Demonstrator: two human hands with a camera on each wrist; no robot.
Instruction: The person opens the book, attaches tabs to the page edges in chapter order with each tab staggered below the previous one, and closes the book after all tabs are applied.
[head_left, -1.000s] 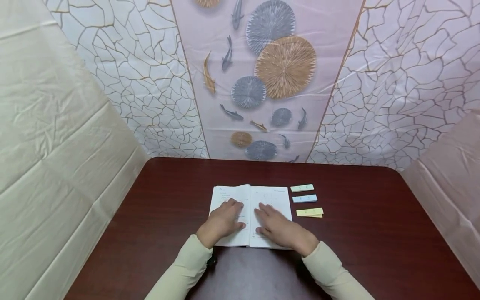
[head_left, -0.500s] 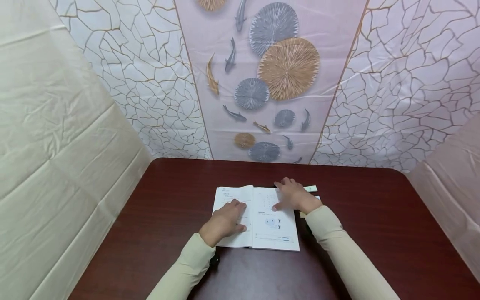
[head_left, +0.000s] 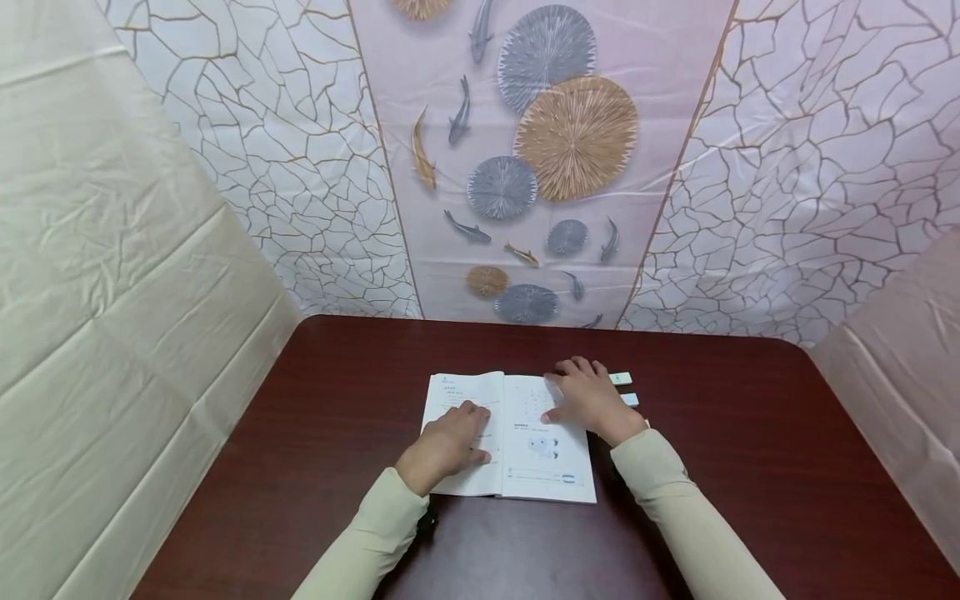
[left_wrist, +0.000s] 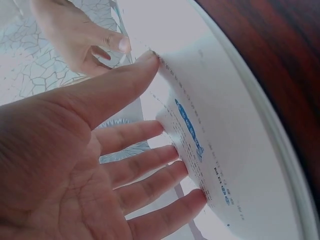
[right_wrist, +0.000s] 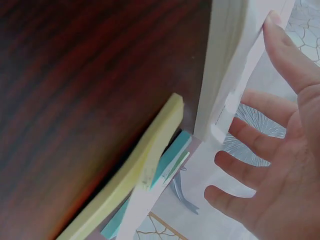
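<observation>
So, the book (head_left: 504, 433): one, lying opened on the table top, two pages facing up.
Left hand (head_left: 450, 442): on the left page (head_left: 483, 390) of the book, thumb and fingers extended, fingertips resting on the paper; it grips nothing.
Right hand (head_left: 588, 400): over the outer far corner of the book's right page (head_left: 551, 471), fingers spread and nearly straight, thumb touching the page; it is not closed round anything.
Paper strips: three colours, just right of the book: green strip (head_left: 620, 378), blue strip (head_left: 630, 400), and yellow strip (right_wrist: 140, 162), this last mostly hidden by the right arm in the head view.
Edges and room: table top (head_left: 315, 467) stretches well out to both sides of the book, with a narrower stretch beyond its far edge; the strips stand near on the right.
Sleeves: two, cream, reaching in from the book's near side, left sleeve (head_left: 367, 533) and right sleeve (head_left: 690, 517).
Surface: dark red-brown, glossy nearest the book, far corners rounded.
Room: beyond the book, one patterned hanging (head_left: 442, 275) with seven discs and eight fish; to either side, creased pale cloth (head_left: 135, 333).
</observation>
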